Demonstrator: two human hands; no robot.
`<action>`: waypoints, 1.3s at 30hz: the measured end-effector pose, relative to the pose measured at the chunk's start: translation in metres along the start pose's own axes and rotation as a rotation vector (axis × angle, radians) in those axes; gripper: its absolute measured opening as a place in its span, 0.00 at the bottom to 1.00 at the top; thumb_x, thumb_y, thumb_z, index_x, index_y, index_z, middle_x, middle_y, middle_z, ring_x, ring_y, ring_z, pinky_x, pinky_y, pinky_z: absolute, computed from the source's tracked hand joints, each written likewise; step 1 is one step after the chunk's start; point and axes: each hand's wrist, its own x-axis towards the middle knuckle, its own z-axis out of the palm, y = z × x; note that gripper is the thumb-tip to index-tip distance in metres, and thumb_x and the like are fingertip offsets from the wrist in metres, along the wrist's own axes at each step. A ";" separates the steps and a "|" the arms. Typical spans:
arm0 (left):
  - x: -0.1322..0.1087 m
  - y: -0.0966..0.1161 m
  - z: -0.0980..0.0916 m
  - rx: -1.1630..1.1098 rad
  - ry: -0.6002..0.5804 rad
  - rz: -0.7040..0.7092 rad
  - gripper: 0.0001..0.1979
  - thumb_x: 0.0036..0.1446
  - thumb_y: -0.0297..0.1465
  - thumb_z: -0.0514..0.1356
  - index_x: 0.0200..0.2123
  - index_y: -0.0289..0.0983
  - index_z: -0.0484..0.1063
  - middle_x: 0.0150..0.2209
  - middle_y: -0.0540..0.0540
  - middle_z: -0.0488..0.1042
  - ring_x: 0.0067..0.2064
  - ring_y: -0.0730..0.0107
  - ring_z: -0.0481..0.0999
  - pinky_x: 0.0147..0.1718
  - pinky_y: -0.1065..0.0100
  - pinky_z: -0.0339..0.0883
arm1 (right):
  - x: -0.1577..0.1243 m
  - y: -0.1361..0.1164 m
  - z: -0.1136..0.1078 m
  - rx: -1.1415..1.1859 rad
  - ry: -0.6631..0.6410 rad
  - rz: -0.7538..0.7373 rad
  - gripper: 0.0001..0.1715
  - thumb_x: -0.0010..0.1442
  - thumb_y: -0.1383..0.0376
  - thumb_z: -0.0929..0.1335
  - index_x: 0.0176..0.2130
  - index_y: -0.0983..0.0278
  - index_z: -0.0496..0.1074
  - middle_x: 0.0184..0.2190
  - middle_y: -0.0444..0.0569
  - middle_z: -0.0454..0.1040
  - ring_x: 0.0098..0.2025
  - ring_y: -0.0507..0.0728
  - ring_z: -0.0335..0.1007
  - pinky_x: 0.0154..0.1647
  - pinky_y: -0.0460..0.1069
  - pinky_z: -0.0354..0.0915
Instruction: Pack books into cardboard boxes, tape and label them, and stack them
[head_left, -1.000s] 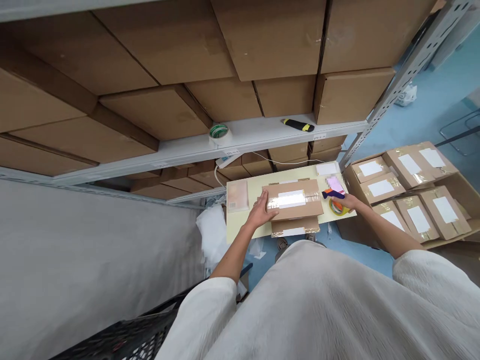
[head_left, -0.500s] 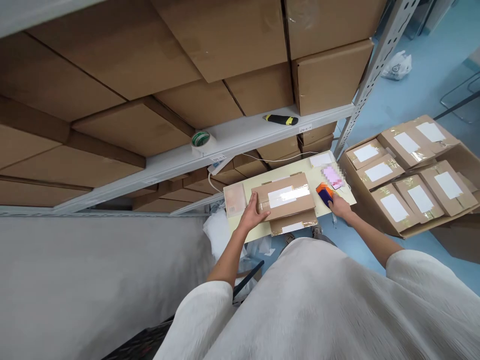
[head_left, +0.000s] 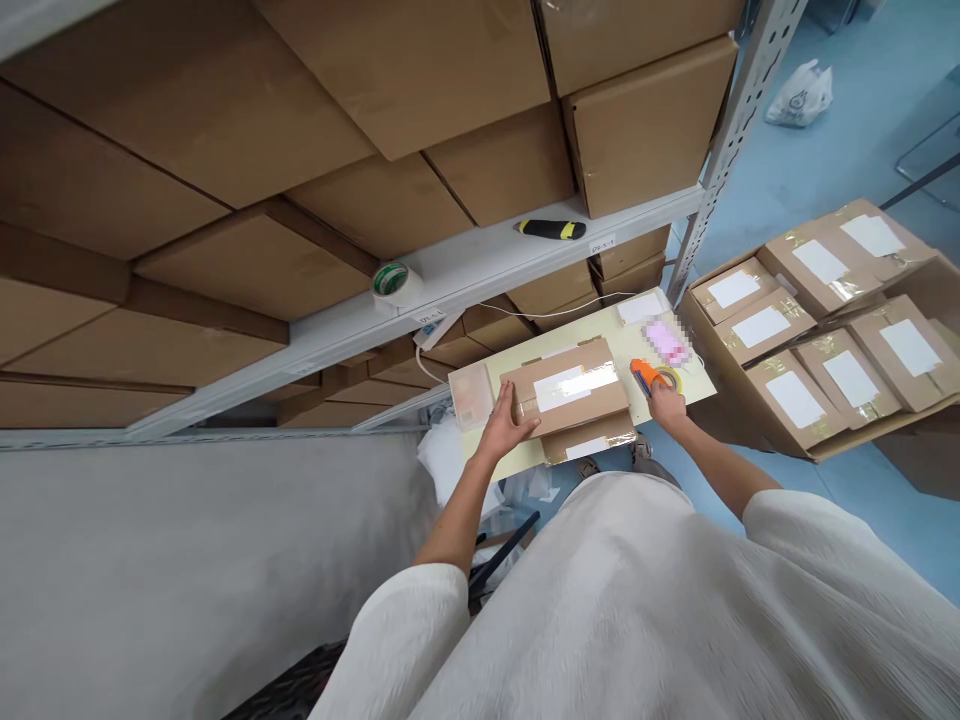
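A flat cardboard box (head_left: 570, 392) with a white label and clear tape lies on a pale yellow table (head_left: 694, 375), on top of a second taped box (head_left: 592, 445). My left hand (head_left: 502, 425) rests with fingers spread against the upper box's left end. My right hand (head_left: 664, 400) is closed round an orange and blue tape dispenser (head_left: 646, 376) that sits on the table just right of the box.
A pink item (head_left: 666, 342) lies behind the dispenser. A large open carton (head_left: 817, 330) of labelled taped boxes stands at the right. The shelf (head_left: 465, 270) behind holds a tape roll (head_left: 393, 281) and a yellow-black knife (head_left: 551, 229) below stacked cartons.
My right hand has brought the tape dispenser a little toward the box and set it on the table. My left hand has stayed on the box's left end. The view tilted.
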 end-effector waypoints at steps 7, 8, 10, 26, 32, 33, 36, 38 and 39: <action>0.002 0.004 -0.001 0.036 0.009 -0.020 0.58 0.56 0.48 0.74 0.82 0.40 0.52 0.84 0.33 0.44 0.84 0.36 0.47 0.80 0.40 0.47 | -0.006 0.004 -0.020 0.160 0.134 -0.052 0.25 0.79 0.55 0.62 0.63 0.66 0.73 0.62 0.71 0.75 0.64 0.73 0.73 0.58 0.62 0.72; 0.001 0.005 0.000 0.020 0.012 -0.011 0.58 0.56 0.47 0.74 0.82 0.40 0.52 0.84 0.33 0.44 0.84 0.37 0.47 0.80 0.40 0.48 | -0.004 0.001 -0.028 0.221 0.155 -0.081 0.24 0.79 0.54 0.62 0.60 0.65 0.75 0.60 0.69 0.77 0.62 0.72 0.74 0.58 0.61 0.71; 0.000 0.006 0.001 -0.017 0.027 0.009 0.58 0.55 0.46 0.75 0.82 0.40 0.52 0.84 0.33 0.42 0.84 0.38 0.46 0.80 0.41 0.49 | 0.003 -0.010 -0.046 0.384 0.154 -0.150 0.24 0.78 0.53 0.61 0.56 0.64 0.77 0.55 0.63 0.81 0.58 0.68 0.77 0.57 0.58 0.71; 0.015 0.031 -0.010 -0.440 0.411 -0.188 0.37 0.59 0.40 0.73 0.70 0.42 0.69 0.64 0.34 0.76 0.62 0.46 0.79 0.65 0.47 0.73 | -0.019 -0.080 -0.123 0.343 0.143 -0.235 0.22 0.69 0.45 0.72 0.45 0.61 0.78 0.46 0.57 0.84 0.46 0.64 0.80 0.41 0.50 0.66; 0.002 0.063 -0.060 -0.445 0.585 -0.012 0.40 0.59 0.40 0.74 0.72 0.46 0.67 0.65 0.37 0.72 0.61 0.50 0.78 0.62 0.52 0.76 | -0.045 -0.083 -0.166 0.488 0.314 -0.369 0.30 0.68 0.43 0.71 0.56 0.61 0.78 0.52 0.57 0.85 0.49 0.65 0.80 0.49 0.55 0.73; 0.002 0.066 -0.065 -0.453 0.599 0.013 0.41 0.58 0.40 0.74 0.73 0.47 0.66 0.66 0.38 0.72 0.61 0.51 0.78 0.60 0.53 0.77 | -0.046 -0.084 -0.169 0.521 0.332 -0.399 0.32 0.67 0.43 0.72 0.59 0.61 0.76 0.54 0.57 0.84 0.50 0.65 0.81 0.51 0.56 0.74; -0.001 0.066 -0.065 -0.493 0.613 0.015 0.41 0.60 0.41 0.73 0.74 0.47 0.65 0.65 0.38 0.71 0.59 0.54 0.78 0.58 0.56 0.77 | -0.046 -0.083 -0.163 0.664 0.312 -0.461 0.38 0.66 0.41 0.72 0.65 0.60 0.71 0.64 0.59 0.79 0.56 0.66 0.80 0.56 0.58 0.75; -0.004 0.058 -0.055 -0.529 0.595 -0.052 0.37 0.65 0.45 0.70 0.73 0.46 0.65 0.62 0.38 0.73 0.59 0.55 0.78 0.58 0.57 0.76 | -0.042 -0.079 -0.148 0.754 0.236 -0.448 0.40 0.70 0.38 0.68 0.67 0.59 0.68 0.68 0.60 0.75 0.61 0.65 0.78 0.59 0.58 0.75; -0.006 0.053 -0.047 -0.543 0.574 -0.099 0.36 0.68 0.47 0.67 0.74 0.44 0.65 0.60 0.38 0.74 0.59 0.55 0.78 0.59 0.57 0.75 | -0.040 -0.076 -0.139 0.777 0.192 -0.419 0.41 0.72 0.37 0.65 0.68 0.60 0.66 0.69 0.60 0.74 0.63 0.65 0.77 0.61 0.58 0.75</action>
